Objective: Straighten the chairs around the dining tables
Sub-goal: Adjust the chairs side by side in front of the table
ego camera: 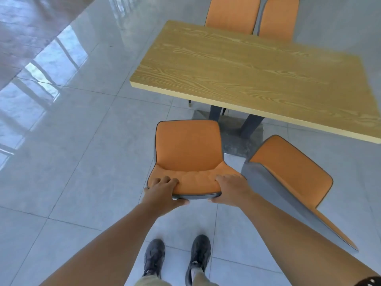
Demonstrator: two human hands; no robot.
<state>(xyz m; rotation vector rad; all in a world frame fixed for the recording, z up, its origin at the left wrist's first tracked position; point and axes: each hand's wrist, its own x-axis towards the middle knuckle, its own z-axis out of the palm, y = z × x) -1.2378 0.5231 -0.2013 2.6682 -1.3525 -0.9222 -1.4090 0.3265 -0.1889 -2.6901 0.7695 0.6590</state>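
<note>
You are holding the near chair (187, 145) by its backrest top. Your left hand (162, 189) and right hand (232, 188) are each wrapping a firm grip over a corner, probably so you are steering its angle squarely. It is standing just short of the worktop (247, 69), seat facing it. The neighbouring chair (288, 172) is sitting skewed just beside; whether they are touching, you cannot tell. The near chair's legs are hiding under its seat, and the far chairs (233, 15) are running off the frame.
</note>
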